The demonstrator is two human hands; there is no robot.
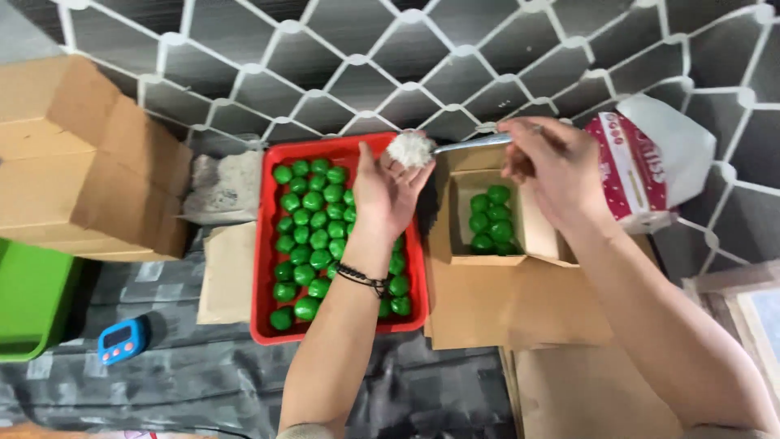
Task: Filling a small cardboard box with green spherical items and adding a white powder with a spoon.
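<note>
the left hand (388, 189) is raised palm-up over the red tray (262, 268) of green balls (307, 236), fingers loosely spread, fingertips touching a white shredded clump (411, 149). the right hand (552, 167) pinches a metal spoon (475, 143) whose tip meets that clump. just right of the tray, a small open cardboard box (467, 244) holds about 7 green balls. a blue timer (122, 340) lies near left.

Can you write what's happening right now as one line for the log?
left hand: cups white clump | right hand: holds spoon to clump | below: red tray of green balls | small box: few balls
</note>
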